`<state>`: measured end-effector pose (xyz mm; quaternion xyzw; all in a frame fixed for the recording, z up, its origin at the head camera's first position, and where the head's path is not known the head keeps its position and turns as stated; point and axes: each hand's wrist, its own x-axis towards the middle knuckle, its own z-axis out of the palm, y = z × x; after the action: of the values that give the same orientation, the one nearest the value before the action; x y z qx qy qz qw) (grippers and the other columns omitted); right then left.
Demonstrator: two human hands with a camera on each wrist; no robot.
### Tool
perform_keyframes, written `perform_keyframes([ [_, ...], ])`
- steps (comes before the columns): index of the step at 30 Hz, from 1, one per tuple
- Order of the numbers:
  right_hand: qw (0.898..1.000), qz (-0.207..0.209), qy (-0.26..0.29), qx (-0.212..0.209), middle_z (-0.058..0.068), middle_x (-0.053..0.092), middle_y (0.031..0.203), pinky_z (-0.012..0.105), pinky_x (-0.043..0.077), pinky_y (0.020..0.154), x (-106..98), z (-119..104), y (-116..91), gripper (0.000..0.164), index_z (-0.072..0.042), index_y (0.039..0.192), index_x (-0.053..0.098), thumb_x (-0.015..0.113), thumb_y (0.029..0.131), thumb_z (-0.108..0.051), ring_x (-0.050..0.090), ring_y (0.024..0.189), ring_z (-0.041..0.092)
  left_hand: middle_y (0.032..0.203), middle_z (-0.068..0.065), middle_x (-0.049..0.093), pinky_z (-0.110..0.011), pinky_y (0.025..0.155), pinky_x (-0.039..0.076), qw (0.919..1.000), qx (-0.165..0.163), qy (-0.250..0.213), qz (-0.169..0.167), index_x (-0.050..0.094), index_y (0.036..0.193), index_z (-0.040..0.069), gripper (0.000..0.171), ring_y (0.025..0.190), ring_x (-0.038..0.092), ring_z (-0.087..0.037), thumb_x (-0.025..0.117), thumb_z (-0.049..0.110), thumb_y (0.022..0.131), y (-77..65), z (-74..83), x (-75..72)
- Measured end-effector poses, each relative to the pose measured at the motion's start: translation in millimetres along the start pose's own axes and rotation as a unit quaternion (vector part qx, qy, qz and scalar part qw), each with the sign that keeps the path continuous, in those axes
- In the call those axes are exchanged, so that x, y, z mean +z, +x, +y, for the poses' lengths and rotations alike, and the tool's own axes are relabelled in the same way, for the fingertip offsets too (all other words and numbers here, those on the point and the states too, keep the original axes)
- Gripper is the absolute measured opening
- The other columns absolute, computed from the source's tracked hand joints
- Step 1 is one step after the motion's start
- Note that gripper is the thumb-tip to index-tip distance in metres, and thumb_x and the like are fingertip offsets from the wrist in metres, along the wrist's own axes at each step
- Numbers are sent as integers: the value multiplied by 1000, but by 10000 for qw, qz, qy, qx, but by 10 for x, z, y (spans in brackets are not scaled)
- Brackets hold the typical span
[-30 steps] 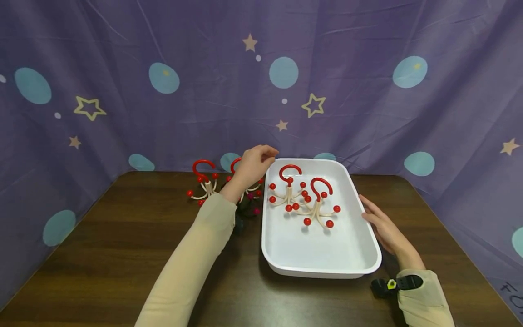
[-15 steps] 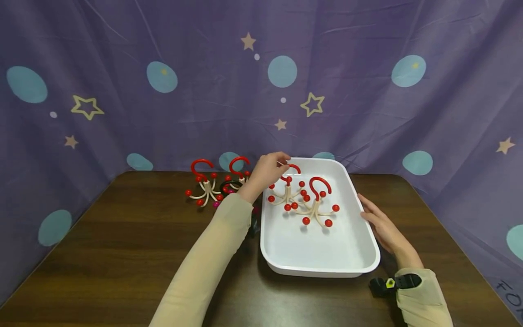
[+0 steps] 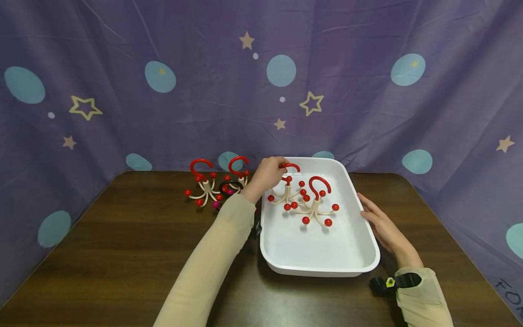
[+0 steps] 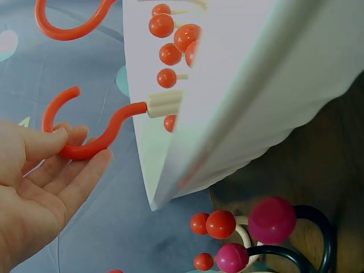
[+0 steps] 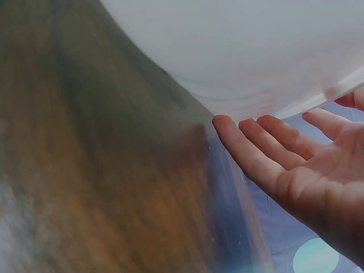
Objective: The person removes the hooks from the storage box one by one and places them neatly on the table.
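My left hand [image 3: 267, 175] pinches the red hook of a multi-armed hanger [image 3: 288, 193] between thumb and fingers. In the left wrist view, the hanger's red hook [image 4: 116, 125] curves through the grip, joined to a cream stem. Its cream arms end in red balls and sit inside the white tray [image 3: 318, 273]. Beside it, toward the tray's right, stands a second red-hooked hanger [image 3: 316, 209], untouched. My right hand [image 3: 382, 227] rests on the tray's outer right wall; the right wrist view has its fingers [image 5: 250, 145] extended against the white plastic.
Left of the tray on the brown table [image 3: 135, 254] are two more red-hooked hangers, one outer [image 3: 206, 188] and one nearer the tray [image 3: 241, 181]. A black-hooked hanger [image 3: 222, 186] with magenta balls is partly hidden by my left arm. A purple curtain [image 3: 204, 91] hangs behind.
My left hand has moved right and slightly down from the tray's back-left corner and now grips the left hanger's hook. My right hand stays at the tray's side.
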<state>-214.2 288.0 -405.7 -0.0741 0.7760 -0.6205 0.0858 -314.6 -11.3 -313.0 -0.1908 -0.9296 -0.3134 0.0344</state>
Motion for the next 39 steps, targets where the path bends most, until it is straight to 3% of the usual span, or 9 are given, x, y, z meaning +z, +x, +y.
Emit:
perform_keyframes([
  [7, 10000, -15, -18, 7, 25, 13, 148, 22, 46, 81, 1, 6, 7, 58, -11, 147, 4, 34, 99, -22, 46, 107, 6, 107, -7, 64, -26, 70, 49, 10000, -53, -4, 67, 62, 115, 10, 26, 84, 60, -17, 56, 10, 90, 4, 6, -29],
  [13, 10000, -39, 49, -61, 26, 13, 147, 21, 46, 80, -2, 11, 15, 58, -11, 147, 4, 33, 99, -22, 47, 104, 1, 101, -6, 67, -24, 65, 49, 9995, 104, -14, 295, 63, 113, 10, 25, 80, 62, -15, 57, 11, 89, 12, 31, -82],
  [19, 9999, -71, 71, -67, 27, 13, 147, 21, 46, 80, 1, 22, 20, 58, -9, 147, 3, 34, 98, -21, 48, 102, -1, 101, -4, 66, -26, 69, 49, 9991, 180, -110, 368, 63, 115, 12, 25, 84, 61, -15, 56, 13, 90, -26, 95, -182],
  [27, 9998, -106, 101, -111, 28, 14, 146, 21, 46, 80, -11, 20, 14, 58, -10, 147, 3, 33, 99, -22, 48, 102, -1, 98, -3, 67, -24, 59, 46, 9971, 250, -365, 611, 63, 114, 14, 25, 68, 57, -14, 57, 15, 90, -104, 169, -316],
  [39, 9999, -83, -3, -68, 26, 13, 147, 21, 46, 81, -16, 19, 8, 58, -12, 147, 3, 33, 99, -23, 47, 106, 3, 101, -2, 67, -25, 67, 47, 9925, 612, -241, 1026, 63, 115, 16, 27, 77, 60, -12, 59, 17, 88, -248, 256, -553],
])
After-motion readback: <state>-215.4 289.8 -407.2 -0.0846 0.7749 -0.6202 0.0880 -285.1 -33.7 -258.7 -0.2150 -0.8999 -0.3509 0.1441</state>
